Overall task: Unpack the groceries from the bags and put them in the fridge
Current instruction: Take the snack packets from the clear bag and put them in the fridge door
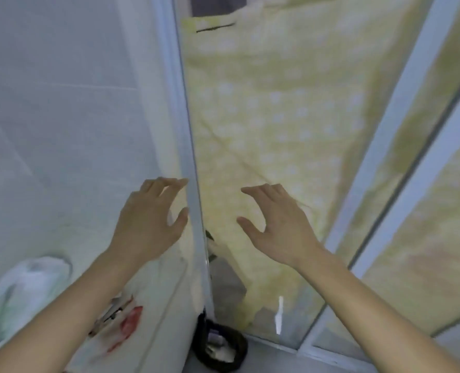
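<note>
Both hands are empty and held out in front of the body, fingers spread and loosely bent, gripping nothing. The left hand (148,224) hangs just beside the grey vertical edge (188,146) of a tall white panel (61,103), its fingertips near that edge, though whether they touch it cannot be told. The right hand (280,227) hovers in front of a pale yellow dotted curtain (277,117) that hangs behind a glass pane with a pale blue-grey frame (401,130). Low on the left lies a crumpled white plastic bag (24,289), and near it a light-coloured sack or sheet with red print (129,321); these look like the groceries' bags, but their contents cannot be seen. A dark round bin (220,345) sits on the floor at the foot of the panel. Whether the white panel belongs to the fridge is unclear. The step in hand seems to be a pause between items, nothing being carried. The next move probably calls for turning down and left to the bags and taking hold of a grocery item.
</note>
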Demonstrator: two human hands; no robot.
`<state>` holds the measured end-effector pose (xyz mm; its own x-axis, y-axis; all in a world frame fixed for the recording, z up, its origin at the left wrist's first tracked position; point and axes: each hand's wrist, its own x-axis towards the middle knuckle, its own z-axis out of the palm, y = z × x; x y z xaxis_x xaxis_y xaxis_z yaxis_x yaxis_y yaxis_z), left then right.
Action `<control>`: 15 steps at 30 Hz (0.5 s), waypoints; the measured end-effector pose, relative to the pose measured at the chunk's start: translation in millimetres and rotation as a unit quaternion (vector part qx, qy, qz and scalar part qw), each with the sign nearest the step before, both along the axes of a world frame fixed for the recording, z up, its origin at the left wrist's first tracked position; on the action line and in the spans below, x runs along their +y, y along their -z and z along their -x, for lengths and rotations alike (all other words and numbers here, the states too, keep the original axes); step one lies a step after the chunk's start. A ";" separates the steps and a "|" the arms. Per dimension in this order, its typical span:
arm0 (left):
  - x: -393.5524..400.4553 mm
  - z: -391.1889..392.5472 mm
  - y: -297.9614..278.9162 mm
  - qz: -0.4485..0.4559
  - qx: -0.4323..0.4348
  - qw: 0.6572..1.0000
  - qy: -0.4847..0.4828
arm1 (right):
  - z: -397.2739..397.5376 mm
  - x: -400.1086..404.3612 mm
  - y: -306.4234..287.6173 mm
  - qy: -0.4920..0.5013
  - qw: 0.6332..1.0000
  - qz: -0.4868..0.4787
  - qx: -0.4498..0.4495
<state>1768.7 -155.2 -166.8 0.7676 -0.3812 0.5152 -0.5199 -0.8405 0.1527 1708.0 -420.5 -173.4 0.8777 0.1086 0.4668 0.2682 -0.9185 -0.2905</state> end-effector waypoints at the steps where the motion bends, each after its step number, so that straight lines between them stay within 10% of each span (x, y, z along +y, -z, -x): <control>1: 30.5 -1.8 9.0 0.006 0.008 1.000 -0.026 | -12.4 25.3 8.6 -0.026 1.000 -0.001 0.008; 15: 242.8 -9.5 191.0 0.080 0.192 0.943 -0.261 | -154.8 281.3 190.3 -0.313 0.932 -0.001 0.185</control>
<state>1778.2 87.6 -357.8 0.9706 0.1595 0.1800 0.0781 -0.9169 0.3913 1862.8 -139.1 -363.7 0.7438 0.6522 0.1459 0.6323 -0.6160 -0.4698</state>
